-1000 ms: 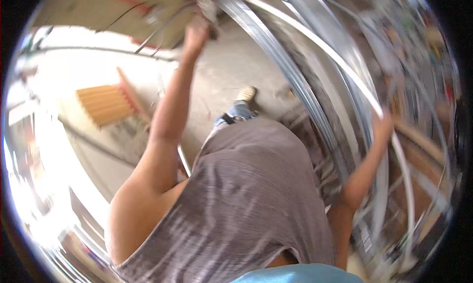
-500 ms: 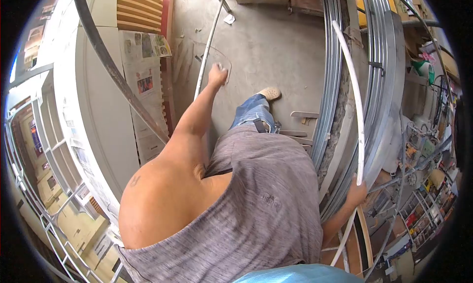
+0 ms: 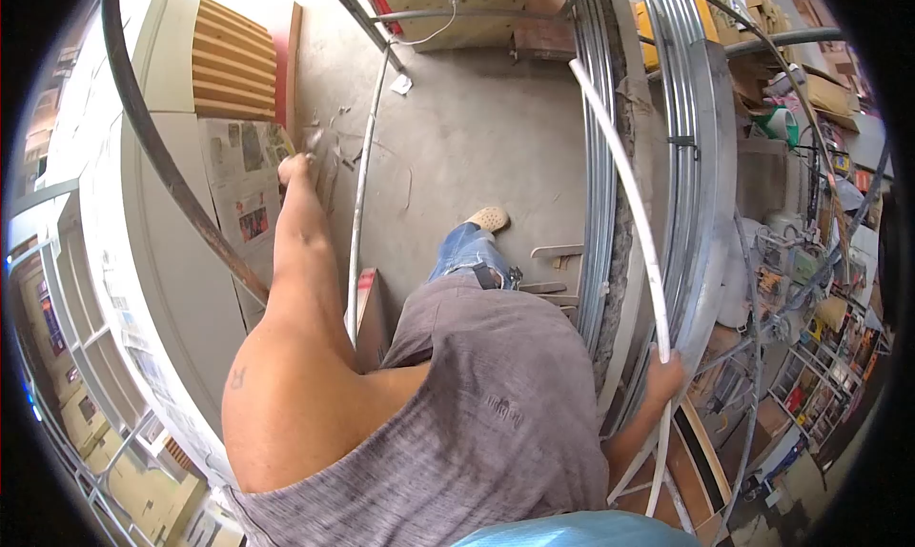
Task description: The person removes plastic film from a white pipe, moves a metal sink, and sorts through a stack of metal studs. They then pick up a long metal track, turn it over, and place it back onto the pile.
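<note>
My left hand (image 3: 297, 169) reaches out beside newspaper sheets (image 3: 250, 156) taped over a pale panel, its fingers drawn together. A blurred, pale shape shows just past the fingers, and I cannot tell whether they grip it. My right hand (image 3: 664, 375), low on the right, is closed around a long white pole (image 3: 633, 190). The pole's upper end rises toward the bundled metal rails, and its lower part runs down past my forearm.
Scaffold bars stand around me: a dark one (image 3: 176, 180) at left and a white one (image 3: 362, 199) nearer the middle. Metal channels (image 3: 596, 166) lie lengthwise at right. Scraps lie on the concrete floor (image 3: 448, 118). Cluttered shelves (image 3: 820, 375) fill the far right.
My left hand has swung left, from over the floor past the white bar to the newspaper's edge. My right hand keeps its grip on the pole. The whole view has shifted.
</note>
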Available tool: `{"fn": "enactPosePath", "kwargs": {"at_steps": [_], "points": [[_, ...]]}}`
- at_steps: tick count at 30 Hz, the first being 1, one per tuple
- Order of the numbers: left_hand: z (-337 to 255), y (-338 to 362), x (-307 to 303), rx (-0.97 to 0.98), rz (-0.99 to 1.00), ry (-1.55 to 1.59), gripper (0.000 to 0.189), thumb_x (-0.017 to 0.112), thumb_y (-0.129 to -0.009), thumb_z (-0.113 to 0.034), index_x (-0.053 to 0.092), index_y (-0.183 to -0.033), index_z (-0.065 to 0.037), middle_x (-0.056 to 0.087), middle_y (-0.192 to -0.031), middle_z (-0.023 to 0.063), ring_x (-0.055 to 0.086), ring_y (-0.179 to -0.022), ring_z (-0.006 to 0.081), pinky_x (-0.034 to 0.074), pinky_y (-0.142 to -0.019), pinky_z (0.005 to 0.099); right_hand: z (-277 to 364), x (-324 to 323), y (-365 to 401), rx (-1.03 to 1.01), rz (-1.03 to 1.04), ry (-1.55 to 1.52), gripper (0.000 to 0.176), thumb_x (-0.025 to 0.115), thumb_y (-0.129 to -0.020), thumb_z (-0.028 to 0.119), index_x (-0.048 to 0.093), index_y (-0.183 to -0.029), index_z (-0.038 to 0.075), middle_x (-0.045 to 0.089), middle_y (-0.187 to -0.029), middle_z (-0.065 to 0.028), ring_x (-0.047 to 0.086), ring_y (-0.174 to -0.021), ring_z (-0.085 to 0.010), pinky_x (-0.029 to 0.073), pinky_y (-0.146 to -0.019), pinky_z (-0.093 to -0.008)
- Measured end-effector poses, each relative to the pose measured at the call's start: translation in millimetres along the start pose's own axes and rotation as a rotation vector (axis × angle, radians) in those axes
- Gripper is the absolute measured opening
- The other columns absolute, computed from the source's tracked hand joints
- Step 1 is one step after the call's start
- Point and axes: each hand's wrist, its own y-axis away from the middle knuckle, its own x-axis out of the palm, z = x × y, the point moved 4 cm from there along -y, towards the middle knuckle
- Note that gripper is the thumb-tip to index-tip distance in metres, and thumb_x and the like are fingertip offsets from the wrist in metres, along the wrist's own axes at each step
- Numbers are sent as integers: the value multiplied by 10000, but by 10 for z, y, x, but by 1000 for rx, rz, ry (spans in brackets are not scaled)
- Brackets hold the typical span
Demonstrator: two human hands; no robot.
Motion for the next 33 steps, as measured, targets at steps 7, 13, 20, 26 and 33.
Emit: {"fn": "enactPosePath", "kwargs": {"at_steps": [7,13,20,26,33], "points": [[-7,497,-498,-253,-89,165,437,731,-711,-387,726,-1003,-62,706,-1053,108,672,-1006,285,526,-868,393,-21,66,89,71,42,-44,420,750,-760,367,605,-823,-21,626,-767,-247,605,-753,-452,462,-684,-480],[-95,689,-964,-291,-199,156,379,691,-747,-279,704,-1038,-36,685,-1099,141,646,-1058,324,499,-921,422,166,-83,95,68,19,-84,381,745,-771,333,611,-877,-8,639,-794,-232,626,-783,-433,480,-710,-473],[137,-90,-543,-362,-48,401,319,690,-745,-197,703,-1031,-56,683,-1093,150,651,-1057,289,523,-904,399,202,-116,88,145,26,-67,359,742,-769,298,612,-881,-17,644,-812,-239,638,-794,-425,482,-724,-471],[-652,668,-683,-246,-211,384,244,659,-756,-175,703,-992,-131,698,-1008,130,667,-985,307,518,-872,405,87,-113,58,126,-36,-178,359,760,-750,301,624,-896,3,641,-805,-226,627,-796,-416,471,-722,-453],[-1865,958,-631,173,-180,394,295,647,-758,-222,697,-1031,-123,673,-1099,155,642,-1041,300,491,-923,393,188,-146,27,79,-107,-266,331,780,-731,243,634,-888,-9,644,-807,-219,625,-774,-410,475,-711,-446]]}}
